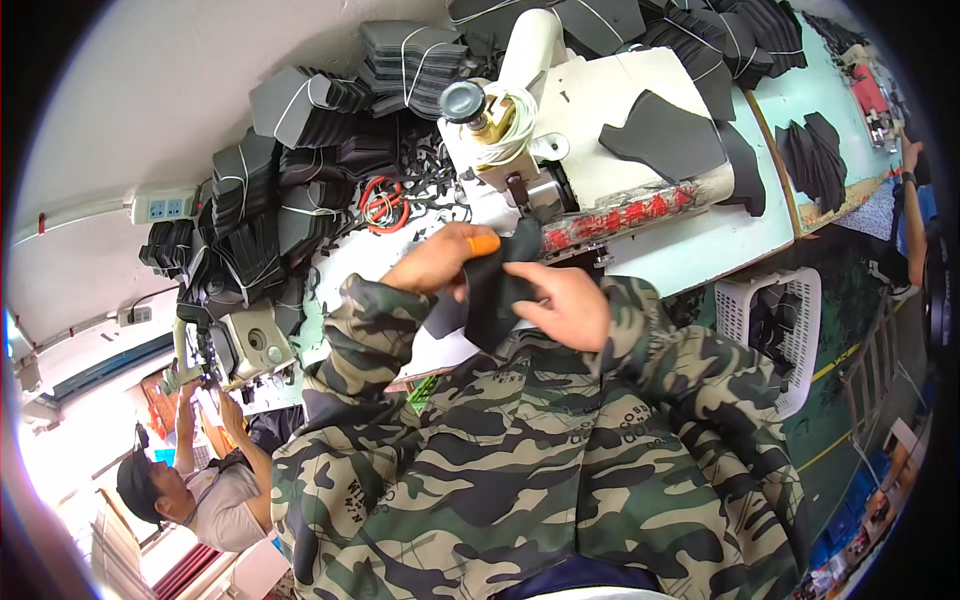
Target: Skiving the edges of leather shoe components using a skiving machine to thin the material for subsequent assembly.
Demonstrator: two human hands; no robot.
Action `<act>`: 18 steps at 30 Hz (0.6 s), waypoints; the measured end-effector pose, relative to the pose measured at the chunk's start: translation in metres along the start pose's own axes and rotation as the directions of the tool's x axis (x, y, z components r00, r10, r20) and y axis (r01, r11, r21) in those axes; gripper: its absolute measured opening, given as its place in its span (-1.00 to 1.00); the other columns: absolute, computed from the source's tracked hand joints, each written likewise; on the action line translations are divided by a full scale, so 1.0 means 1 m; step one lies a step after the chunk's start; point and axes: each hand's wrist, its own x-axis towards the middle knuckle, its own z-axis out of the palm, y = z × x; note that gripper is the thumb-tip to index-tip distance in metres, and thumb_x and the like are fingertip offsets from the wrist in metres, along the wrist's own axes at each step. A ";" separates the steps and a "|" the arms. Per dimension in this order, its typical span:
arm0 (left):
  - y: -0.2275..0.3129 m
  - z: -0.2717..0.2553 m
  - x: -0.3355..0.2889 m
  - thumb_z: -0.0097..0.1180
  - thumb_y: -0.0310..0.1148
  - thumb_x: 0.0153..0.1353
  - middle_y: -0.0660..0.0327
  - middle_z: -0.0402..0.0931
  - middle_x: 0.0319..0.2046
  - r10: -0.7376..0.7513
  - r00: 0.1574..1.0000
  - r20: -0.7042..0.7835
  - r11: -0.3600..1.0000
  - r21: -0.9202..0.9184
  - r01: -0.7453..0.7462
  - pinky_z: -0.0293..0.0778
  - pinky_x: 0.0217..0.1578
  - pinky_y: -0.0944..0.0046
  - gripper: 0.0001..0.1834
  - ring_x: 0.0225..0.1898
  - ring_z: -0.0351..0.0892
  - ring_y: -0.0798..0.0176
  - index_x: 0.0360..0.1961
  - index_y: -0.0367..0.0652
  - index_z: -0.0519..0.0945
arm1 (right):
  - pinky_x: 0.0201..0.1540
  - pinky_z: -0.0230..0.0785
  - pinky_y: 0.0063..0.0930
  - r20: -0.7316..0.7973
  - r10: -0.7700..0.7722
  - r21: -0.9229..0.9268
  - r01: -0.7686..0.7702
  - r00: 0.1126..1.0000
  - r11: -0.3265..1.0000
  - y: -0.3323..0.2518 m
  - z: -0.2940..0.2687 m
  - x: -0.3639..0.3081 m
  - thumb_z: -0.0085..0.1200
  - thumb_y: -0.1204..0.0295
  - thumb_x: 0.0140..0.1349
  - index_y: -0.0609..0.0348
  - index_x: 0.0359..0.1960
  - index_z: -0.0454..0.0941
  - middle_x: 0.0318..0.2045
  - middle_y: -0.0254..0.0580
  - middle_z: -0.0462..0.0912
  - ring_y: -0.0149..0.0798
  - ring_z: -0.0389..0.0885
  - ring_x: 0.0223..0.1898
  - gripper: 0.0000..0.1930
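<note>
A dark grey-black cut piece of sheet material (490, 300) hangs in front of my chest, just below the head of a cream machine (600, 110). My left hand (440, 260) pinches it along its left and upper edge; an orange cover is wrapped round one digit. From the right, my right hand (565, 305) grips the piece with thumb and forefinger at its side. The piece's upper tip is close to the machine's needle area, and I cannot tell whether they touch. Another dark cut piece (665, 135) lies flat on top of the machine.
Bundled stacks of dark pieces (410, 60) line the table's back and left. Red-handled scissors (383, 205) lie among black scraps. A white basket (800, 340) with dark pieces stands at the right. One co-worker (215, 490) is at lower left; another's arm (913, 220) shows far right.
</note>
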 end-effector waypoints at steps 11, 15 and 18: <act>0.027 -0.014 0.025 -0.01 -0.27 0.28 0.26 0.57 -0.39 0.160 0.983 -0.085 0.958 0.252 -0.135 0.40 -0.32 0.47 -0.73 -0.35 0.51 0.45 -0.18 -0.24 0.60 | -0.46 0.34 -0.59 -0.025 0.170 0.324 -0.153 0.985 0.934 0.009 0.006 0.009 0.16 0.45 0.10 0.28 0.07 0.43 -0.49 -0.20 0.58 -0.53 0.45 -0.53 -0.54; 0.028 0.010 0.002 -0.10 -0.24 0.34 0.30 0.41 -0.68 0.206 0.977 0.054 0.946 0.246 -0.213 0.21 -0.77 0.48 -0.70 -0.77 0.31 0.47 -0.35 -0.27 0.52 | -0.19 0.42 -0.60 -0.144 0.184 0.334 -0.128 0.972 0.934 0.030 -0.039 -0.035 0.03 0.60 0.16 0.31 -0.15 0.56 -0.29 -0.21 0.66 -0.51 0.55 -0.28 -0.78; -0.020 -0.013 -0.014 0.00 -0.23 0.27 0.16 0.49 -0.62 0.492 0.812 -0.315 0.669 0.733 -0.121 0.42 -0.58 0.26 -0.76 -0.63 0.50 0.18 -0.28 -0.21 0.52 | -0.26 0.41 -0.62 -0.253 0.351 0.305 -0.270 0.901 0.913 0.071 -0.064 -0.087 0.03 0.64 0.16 0.38 -0.15 0.53 -0.33 -0.19 0.63 -0.48 0.56 -0.32 -0.79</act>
